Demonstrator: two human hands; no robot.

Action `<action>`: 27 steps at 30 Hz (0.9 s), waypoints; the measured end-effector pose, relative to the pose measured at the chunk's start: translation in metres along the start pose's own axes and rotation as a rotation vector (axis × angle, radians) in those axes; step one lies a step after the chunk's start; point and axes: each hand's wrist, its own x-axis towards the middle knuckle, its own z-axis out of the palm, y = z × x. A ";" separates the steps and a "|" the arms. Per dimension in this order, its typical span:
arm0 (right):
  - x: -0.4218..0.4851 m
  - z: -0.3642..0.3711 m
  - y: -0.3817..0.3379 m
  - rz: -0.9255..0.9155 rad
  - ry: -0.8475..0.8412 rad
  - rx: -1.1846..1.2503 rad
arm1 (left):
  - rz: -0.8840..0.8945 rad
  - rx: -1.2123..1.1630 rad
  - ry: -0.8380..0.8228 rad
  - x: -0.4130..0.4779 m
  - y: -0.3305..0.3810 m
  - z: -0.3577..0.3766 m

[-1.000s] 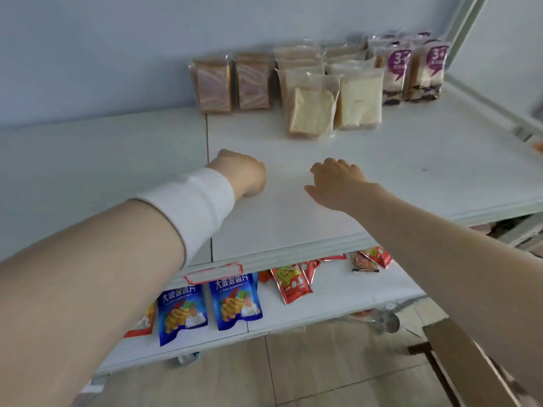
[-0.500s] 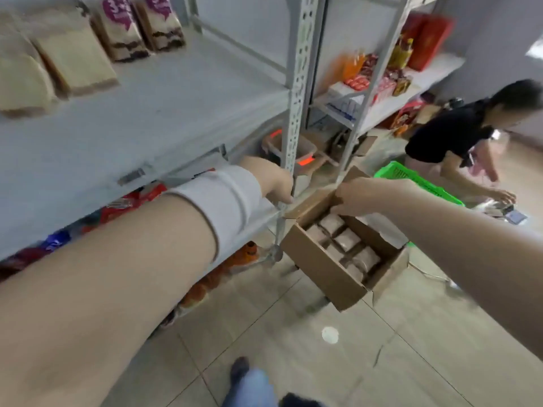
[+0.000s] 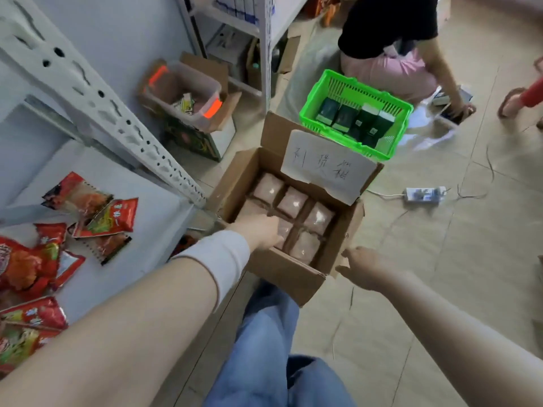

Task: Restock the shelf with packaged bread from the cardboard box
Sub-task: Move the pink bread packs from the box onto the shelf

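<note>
Left hand laid on a clear-wrapped bread pack at the brown cardboard box near edge, grip not yet closed; right hand spread, empty. One pack should be pinched by its sides, lifted straight.

Beige tiled floor, pale wall, white metal racking.

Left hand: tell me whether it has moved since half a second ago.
Yes. The left hand has gone from beside the shelf post into the cardboard box, onto the bread packs.
</note>
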 end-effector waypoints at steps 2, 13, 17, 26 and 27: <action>0.035 0.013 -0.002 0.008 -0.055 0.089 | -0.024 -0.041 -0.016 0.039 -0.011 0.007; 0.289 0.054 -0.064 0.030 -0.092 0.791 | -0.443 -0.335 -0.004 0.280 -0.089 0.077; 0.379 0.044 -0.091 0.088 0.004 1.020 | -0.621 -0.443 0.052 0.324 -0.112 0.104; 0.432 0.037 -0.108 0.208 -0.010 1.042 | -0.535 -0.398 0.085 0.330 -0.121 0.110; 0.429 0.037 -0.102 0.207 -0.010 1.072 | -0.491 -0.404 0.071 0.327 -0.121 0.109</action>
